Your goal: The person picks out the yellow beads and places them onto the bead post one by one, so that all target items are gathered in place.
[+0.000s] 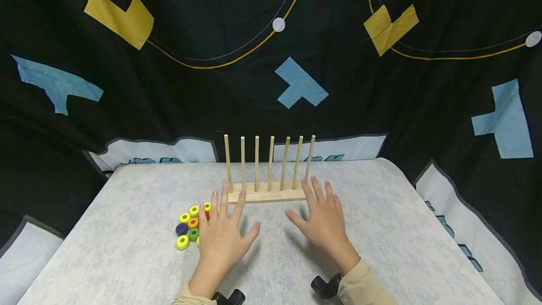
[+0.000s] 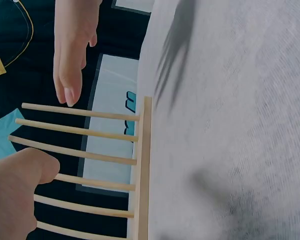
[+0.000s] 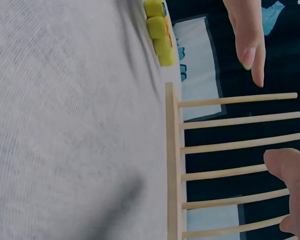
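Note:
A wooden peg rack (image 1: 268, 196) with several upright dowels stands toward the back of the table. My left hand (image 1: 223, 241) is spread flat in front of the rack's left end, its fingers straight and holding nothing. To the right, my right hand (image 1: 323, 222) hovers near the rack's other end, fingers extended and bare. Both hands cast shadows on the tabletop. Beside the left hand lies a cluster of beads, with yellow (image 1: 183, 242), dark blue (image 1: 181, 229), green (image 1: 193, 234) and orange (image 1: 193, 223) ones; the left hand hides part of it. In the right wrist view, yellow beads (image 3: 160, 28) sit beyond the rack.
The pale mottled table (image 1: 139, 220) has rounded far corners. Behind it hangs a black cloth (image 1: 190, 102) with yellow and blue patches and a white lower border. Dark wrist mounts (image 1: 326, 287) show at both cuffs.

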A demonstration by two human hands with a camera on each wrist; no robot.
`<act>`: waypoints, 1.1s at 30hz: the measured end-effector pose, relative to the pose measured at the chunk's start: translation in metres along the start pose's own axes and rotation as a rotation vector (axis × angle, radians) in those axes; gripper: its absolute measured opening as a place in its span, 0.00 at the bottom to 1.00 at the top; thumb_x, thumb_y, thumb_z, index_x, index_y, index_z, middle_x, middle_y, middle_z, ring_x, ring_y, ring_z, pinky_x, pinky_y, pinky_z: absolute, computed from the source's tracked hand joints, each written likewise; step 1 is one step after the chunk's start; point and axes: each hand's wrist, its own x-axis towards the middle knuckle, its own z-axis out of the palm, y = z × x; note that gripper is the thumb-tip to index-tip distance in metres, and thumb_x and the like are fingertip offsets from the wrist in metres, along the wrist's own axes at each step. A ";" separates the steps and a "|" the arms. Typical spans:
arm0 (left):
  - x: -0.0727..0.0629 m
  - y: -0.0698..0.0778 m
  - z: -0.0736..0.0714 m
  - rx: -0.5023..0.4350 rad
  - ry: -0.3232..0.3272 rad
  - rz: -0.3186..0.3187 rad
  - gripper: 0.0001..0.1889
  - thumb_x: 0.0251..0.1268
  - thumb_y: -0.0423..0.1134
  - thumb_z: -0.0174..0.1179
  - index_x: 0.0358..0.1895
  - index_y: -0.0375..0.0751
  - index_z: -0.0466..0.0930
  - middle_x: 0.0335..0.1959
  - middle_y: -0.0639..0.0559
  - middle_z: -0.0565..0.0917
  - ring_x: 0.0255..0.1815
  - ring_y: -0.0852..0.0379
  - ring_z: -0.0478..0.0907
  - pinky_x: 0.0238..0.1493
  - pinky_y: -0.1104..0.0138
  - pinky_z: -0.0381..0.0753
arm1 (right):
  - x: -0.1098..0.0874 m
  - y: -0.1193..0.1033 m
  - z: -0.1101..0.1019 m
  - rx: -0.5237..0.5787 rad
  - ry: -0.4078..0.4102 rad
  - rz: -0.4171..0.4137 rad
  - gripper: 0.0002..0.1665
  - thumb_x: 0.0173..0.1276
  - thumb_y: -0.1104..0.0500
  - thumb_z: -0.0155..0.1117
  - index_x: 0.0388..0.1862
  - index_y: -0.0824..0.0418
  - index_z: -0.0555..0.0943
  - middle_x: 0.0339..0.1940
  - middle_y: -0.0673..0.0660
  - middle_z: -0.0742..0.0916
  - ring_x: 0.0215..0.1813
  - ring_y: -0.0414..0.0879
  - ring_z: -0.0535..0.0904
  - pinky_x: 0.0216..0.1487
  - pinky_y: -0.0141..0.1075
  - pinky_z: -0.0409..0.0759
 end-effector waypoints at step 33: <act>-0.013 -0.079 -0.011 -0.101 0.075 -0.079 0.42 0.63 0.53 0.61 0.73 0.28 0.60 0.75 0.27 0.59 0.76 0.26 0.52 0.72 0.36 0.57 | 0.037 0.059 0.056 0.182 -0.120 0.083 0.51 0.70 0.35 0.57 0.77 0.69 0.58 0.79 0.67 0.62 0.80 0.65 0.53 0.76 0.62 0.56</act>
